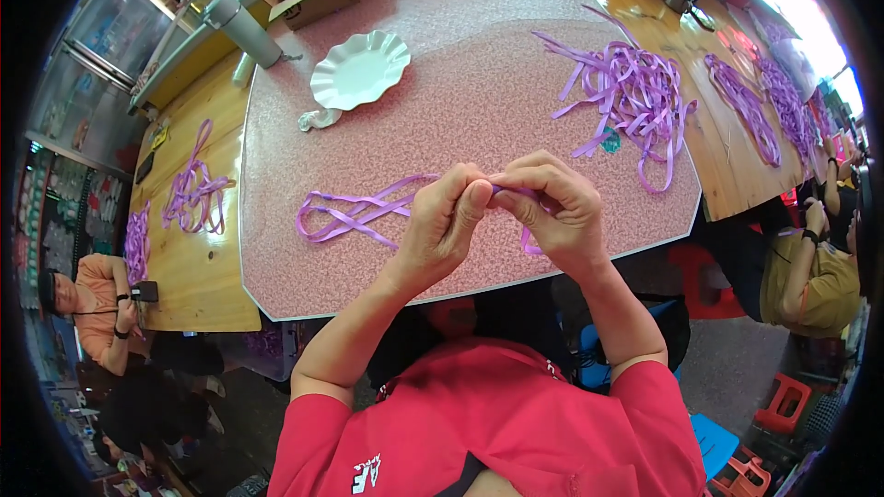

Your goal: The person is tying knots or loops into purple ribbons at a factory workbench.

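Note:
Over the near part of the pink speckled table mat (460,120), my two hands meet and pinch a purple ribbon (354,221). My left hand (447,216) is closed, its thumb pressed against the curled fingers. Thumb and forefinger of my right hand (557,207) are closed on the same ribbon, right beside the left fingertips. A short dark purple stretch shows between the two hands. The ribbon's loops lie on the mat to the left of my left hand, and a small loop hangs below my right hand. The exact spot being pinched is mostly covered by my fingers.
A tangled pile of purple ribbons (635,97) lies at the right of the mat. Further back are a white scalloped plate (361,70), a grey tumbler (243,29) and an open cardboard box (313,0). More ribbons (195,189) lie at left. People sit on both sides.

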### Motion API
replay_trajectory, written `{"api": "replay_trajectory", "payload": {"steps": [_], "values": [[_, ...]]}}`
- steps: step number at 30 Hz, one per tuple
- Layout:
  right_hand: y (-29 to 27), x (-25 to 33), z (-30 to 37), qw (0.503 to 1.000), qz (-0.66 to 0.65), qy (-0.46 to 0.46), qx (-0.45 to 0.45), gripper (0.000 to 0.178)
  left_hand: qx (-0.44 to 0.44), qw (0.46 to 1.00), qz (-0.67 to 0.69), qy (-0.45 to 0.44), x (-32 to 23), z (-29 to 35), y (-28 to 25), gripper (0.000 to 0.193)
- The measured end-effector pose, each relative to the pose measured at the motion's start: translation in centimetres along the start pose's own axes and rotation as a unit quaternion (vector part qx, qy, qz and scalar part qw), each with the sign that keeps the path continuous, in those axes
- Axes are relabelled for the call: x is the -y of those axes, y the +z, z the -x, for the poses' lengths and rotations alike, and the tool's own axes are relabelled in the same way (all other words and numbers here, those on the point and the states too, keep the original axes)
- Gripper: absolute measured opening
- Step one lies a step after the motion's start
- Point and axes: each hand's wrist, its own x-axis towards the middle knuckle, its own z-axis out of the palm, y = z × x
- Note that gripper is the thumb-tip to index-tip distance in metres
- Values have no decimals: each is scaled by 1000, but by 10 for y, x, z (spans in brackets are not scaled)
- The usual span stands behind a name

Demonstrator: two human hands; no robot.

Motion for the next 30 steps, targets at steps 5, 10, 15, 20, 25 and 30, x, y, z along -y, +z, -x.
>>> {"api": "replay_trajectory", "payload": {"steps": [5, 10, 15, 20, 25, 30], "values": [[-2, 0, 0, 1000, -19, -6, 3, 15, 3, 997, -73, 32, -4, -2, -2, 23], [0, -9, -8, 987, 64, -144, -10, 15, 2, 987, 104, -123, -8, 7, 2, 23], [7, -10, -13, 988, 78, -127, 44, 21, 18, 989, 73, -128, -6, 11, -21, 23], [-27, -37, -24, 979, 187, -68, 47, 19, -29, 970, -216, -104, -15, 20, -75, 21], [-106, -93, -40, 925, 378, 31, -3, 14, -110, 867, -463, -149, -8, 46, -143, 17], [-118, -122, -47, 830, 557, 27, 13, 18, -140, 779, -598, -122, 8, 63, -161, 25]]}}
